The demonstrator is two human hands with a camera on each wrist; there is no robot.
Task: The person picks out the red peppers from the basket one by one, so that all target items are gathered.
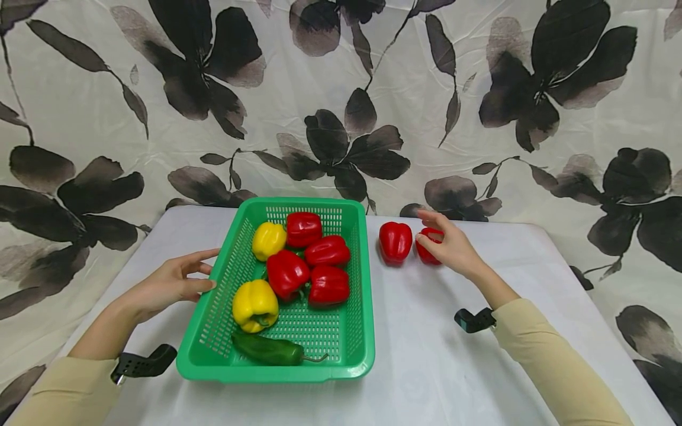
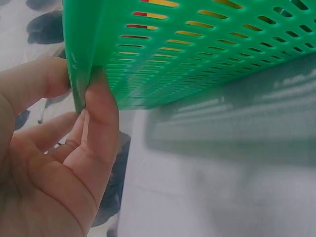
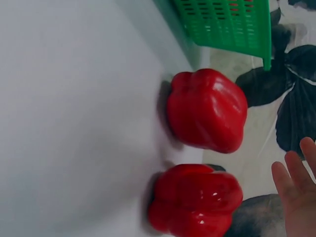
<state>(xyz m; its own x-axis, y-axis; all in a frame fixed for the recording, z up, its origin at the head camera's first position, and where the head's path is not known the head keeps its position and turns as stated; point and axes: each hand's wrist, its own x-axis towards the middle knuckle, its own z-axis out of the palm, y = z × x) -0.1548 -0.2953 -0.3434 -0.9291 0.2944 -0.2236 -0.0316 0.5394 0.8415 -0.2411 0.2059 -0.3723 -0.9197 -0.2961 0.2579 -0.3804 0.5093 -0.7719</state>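
The left hand (image 1: 170, 284) pinches the side rim of a rectangular green plastic basket (image 1: 277, 374) with slotted walls; the left wrist view shows its digits on either side of that rim. The basket stands on a white-covered surface (image 1: 426, 361) and holds seven vegetables. A glossy yellow bell pepper (image 1: 269, 241) lies toward the far end, beside one of four red bell peppers (image 1: 303, 229), which cluster across the middle and right. A second, larger yellow bell pepper (image 1: 254, 303) sits nearer the person, its stem facing forward. Close to the near wall lies a long dark-green pepper (image 1: 269, 349), its thin stem pointing right.

To the right of the basket, two more red peppers rest side by side on the surface: a blocky red bell pepper (image 1: 395, 243) nearer the basket and another red bell pepper (image 1: 425, 255), partly hidden by the right hand (image 1: 447, 242). That hand has its fingers extended and holds nothing; the right wrist view shows a gap between it and both peppers. Behind hangs a pale cloth with dark flowers (image 1: 415, 112).
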